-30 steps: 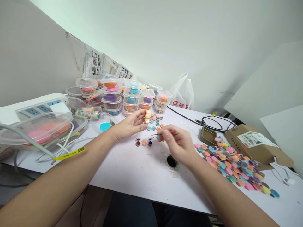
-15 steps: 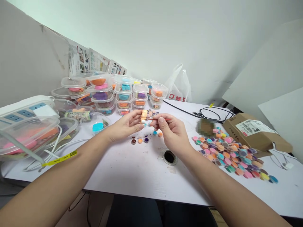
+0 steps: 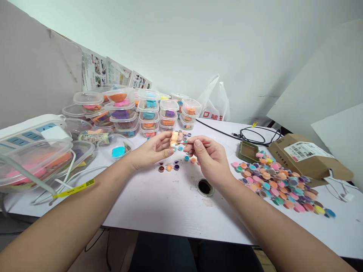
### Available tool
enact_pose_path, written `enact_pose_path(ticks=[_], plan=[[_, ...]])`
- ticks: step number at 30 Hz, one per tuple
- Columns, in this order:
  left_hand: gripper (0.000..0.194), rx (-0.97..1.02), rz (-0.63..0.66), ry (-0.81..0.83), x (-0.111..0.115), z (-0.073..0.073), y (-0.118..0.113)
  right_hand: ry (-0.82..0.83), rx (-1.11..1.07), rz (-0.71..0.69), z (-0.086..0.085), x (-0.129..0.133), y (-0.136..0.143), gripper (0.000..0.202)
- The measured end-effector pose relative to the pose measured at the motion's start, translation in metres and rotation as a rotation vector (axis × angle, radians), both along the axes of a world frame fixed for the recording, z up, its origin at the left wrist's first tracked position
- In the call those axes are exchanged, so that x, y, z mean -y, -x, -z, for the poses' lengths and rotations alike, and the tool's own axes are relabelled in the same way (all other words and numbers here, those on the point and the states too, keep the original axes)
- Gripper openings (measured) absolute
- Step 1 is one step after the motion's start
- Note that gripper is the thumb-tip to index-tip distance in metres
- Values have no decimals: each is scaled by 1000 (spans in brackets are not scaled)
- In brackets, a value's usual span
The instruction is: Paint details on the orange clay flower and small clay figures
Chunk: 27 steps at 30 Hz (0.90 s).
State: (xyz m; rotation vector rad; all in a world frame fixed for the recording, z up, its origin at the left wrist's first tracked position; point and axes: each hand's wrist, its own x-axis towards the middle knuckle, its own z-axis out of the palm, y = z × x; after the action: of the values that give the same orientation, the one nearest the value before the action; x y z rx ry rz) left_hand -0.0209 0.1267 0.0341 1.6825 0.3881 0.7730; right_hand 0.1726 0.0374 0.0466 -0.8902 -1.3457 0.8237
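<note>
- L hand pinches a small orange & white block betw thumb & fingertips, held up over the white table, just in front of the stacked tubs.
- R hand grips a thin red stick betw thumb & forefinger; tip sits right at the block. Can't tell if it touches – too small.
- Stick mostly hidden by the fingers, only a short length shows.
- Block's make unclear; looks like clay, edges blurred.
- Small paint pots on table under the hands, a few more partly hidden behind R hand.
- Heap of coloured discs to the right, beside a cardboard box.
- Stacked clear tubs w/ coloured lumps at back; labels unreadable.
- Power strip at left, cut off by frame edge.
- Hole in table near R wrist.
</note>
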Motion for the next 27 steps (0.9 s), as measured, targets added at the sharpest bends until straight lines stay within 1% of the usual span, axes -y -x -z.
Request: enact_pose_path(ticks=[2, 6, 12, 15, 18, 23, 27], plan=[[58, 3, 4, 2, 0, 0, -1, -13, 14, 19, 1, -1, 0, 36], [58, -2, 15, 26, 1, 0, -1, -5, 62, 10, 1, -2, 1, 36], [62, -39, 16, 46, 0, 4, 1, -61, 96, 80, 1, 1, 1, 37], [62, -39, 23, 49, -2, 6, 2, -46, 139, 66, 1, 2, 2, 37], [61, -21, 18, 27, -2, 4, 0, -27, 143, 70, 2, 2, 1, 36], [61, -29, 35, 22, 0, 1, -2, -81, 121, 100, 1, 4, 0, 34], [58, -41, 45, 47, -1, 3, -2, -54, 185, 57, 3, 2, 1, 36]])
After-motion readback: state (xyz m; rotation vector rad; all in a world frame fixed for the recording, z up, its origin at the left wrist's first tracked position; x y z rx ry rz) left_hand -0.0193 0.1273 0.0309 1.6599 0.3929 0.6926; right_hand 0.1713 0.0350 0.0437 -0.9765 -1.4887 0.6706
